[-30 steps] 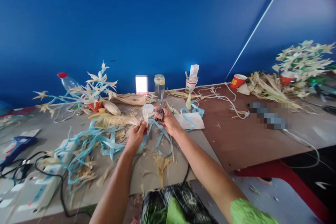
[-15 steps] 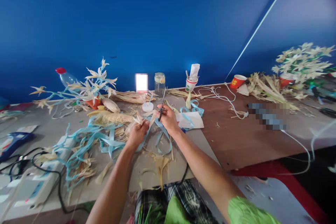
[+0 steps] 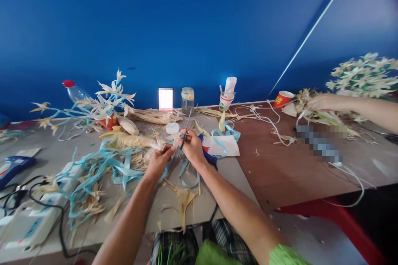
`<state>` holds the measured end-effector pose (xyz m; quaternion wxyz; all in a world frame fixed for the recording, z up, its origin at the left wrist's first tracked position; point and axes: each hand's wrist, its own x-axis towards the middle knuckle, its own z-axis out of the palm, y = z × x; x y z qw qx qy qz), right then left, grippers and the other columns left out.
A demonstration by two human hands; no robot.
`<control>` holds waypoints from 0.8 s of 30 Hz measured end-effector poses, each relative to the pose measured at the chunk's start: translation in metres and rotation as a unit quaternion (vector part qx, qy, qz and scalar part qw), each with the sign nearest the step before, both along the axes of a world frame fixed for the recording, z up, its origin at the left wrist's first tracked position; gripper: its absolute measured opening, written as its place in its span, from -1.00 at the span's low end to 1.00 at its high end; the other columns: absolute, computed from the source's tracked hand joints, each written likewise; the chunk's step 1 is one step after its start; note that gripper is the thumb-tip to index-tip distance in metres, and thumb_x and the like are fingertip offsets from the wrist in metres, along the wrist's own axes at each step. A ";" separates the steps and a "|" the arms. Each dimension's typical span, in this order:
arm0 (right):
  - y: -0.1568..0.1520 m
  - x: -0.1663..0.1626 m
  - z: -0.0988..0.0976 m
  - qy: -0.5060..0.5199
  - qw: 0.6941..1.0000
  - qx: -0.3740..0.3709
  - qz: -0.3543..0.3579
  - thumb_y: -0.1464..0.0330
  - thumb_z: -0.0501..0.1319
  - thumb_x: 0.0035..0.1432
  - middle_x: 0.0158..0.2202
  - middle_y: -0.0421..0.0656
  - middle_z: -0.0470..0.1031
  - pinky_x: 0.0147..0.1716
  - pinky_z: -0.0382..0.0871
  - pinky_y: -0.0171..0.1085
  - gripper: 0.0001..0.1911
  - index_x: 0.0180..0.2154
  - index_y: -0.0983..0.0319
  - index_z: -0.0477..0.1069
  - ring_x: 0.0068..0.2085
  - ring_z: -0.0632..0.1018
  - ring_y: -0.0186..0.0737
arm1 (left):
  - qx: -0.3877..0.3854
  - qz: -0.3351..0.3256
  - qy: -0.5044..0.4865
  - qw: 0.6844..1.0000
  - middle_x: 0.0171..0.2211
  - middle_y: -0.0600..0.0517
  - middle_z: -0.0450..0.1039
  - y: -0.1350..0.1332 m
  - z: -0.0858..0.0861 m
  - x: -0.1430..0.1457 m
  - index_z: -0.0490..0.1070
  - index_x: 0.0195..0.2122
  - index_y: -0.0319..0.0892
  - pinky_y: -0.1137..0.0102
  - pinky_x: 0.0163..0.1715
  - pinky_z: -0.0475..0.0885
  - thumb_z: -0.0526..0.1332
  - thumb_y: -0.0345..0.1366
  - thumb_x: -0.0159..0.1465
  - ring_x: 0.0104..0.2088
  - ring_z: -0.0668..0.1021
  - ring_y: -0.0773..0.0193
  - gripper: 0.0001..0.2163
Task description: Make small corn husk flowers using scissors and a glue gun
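Observation:
My right hand (image 3: 193,148) is closed round a pair of scissors (image 3: 188,123), its dark handles in the fingers and its thin blades pointing up and away. Close to its left, my left hand (image 3: 159,160) pinches a pale piece of corn husk (image 3: 159,142); its far end is partly hidden by the fingers. Below the hands lies a loop of light blue ribbon (image 3: 189,183). Partly behind my right wrist is a dark blue object (image 3: 210,158), its kind unclear. A white round disc (image 3: 172,128) with small blue stems sits just beyond the hands.
Husk flowers on blue stems (image 3: 113,91) stand at the left, above tangled blue strips (image 3: 90,174). A power strip (image 3: 40,219) and blue glue gun (image 3: 15,167) lie nearer. A glass jar (image 3: 188,100) stands behind. Another person's hand (image 3: 321,102) reaches over husks at the right.
Another person's arm has come in from the right, over the husks. My hands have drawn closer together, still holding the husk and the scissors. The view has shifted slightly.

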<state>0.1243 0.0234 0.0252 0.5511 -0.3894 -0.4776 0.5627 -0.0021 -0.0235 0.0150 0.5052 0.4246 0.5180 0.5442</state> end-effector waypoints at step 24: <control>0.005 0.005 0.004 0.000 0.996 0.016 0.084 0.34 0.31 -0.19 -0.47 -0.24 0.50 -0.38 0.38 -0.30 -0.58 -0.21 0.24 0.34 -0.42 0.53 -0.29 | 0.006 0.027 0.071 0.997 -0.66 0.20 0.07 -0.002 0.000 -0.005 0.32 -0.53 -0.22 0.49 -0.61 -0.02 0.34 -0.06 -0.01 -0.62 0.10 0.50 -0.67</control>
